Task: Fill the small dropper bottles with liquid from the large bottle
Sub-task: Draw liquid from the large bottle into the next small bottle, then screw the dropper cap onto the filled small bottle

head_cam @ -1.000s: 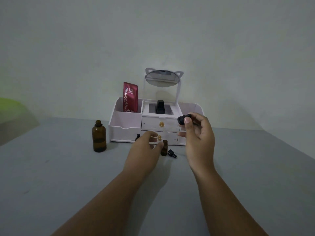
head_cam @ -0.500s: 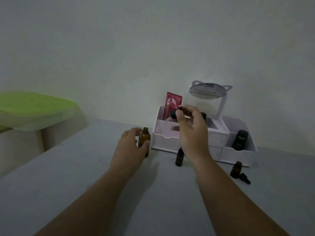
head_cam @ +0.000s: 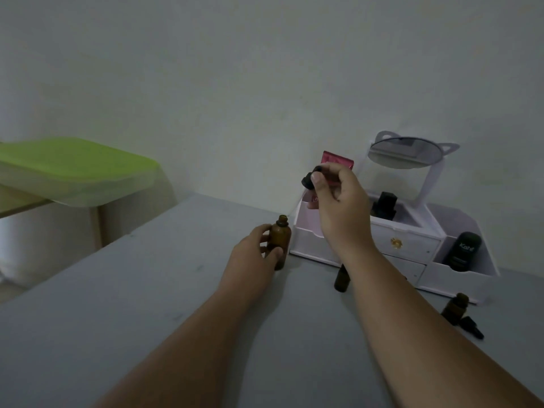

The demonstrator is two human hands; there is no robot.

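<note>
While the left hand (head_cam: 255, 256) is gripping the uncapped large bottle (head_cam: 280, 235) on the desk (head_cam: 117, 319) and the right hand (head_cam: 338, 203) is pinching a dropper cap (head_cam: 309, 180) aloft, its forearm (head_cam: 394, 293) may be risking toppling the small bottle (head_cam: 341, 280) standing just beside it.

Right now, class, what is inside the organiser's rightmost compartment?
A black bottle marked Kahf stands in the organiser, in its right compartment. The front wall covers its base and anything lying lower down beside it.

amber bottle (head_cam: 280, 241), green lid (head_cam: 76, 169), white organizer (head_cam: 412, 245)
</note>
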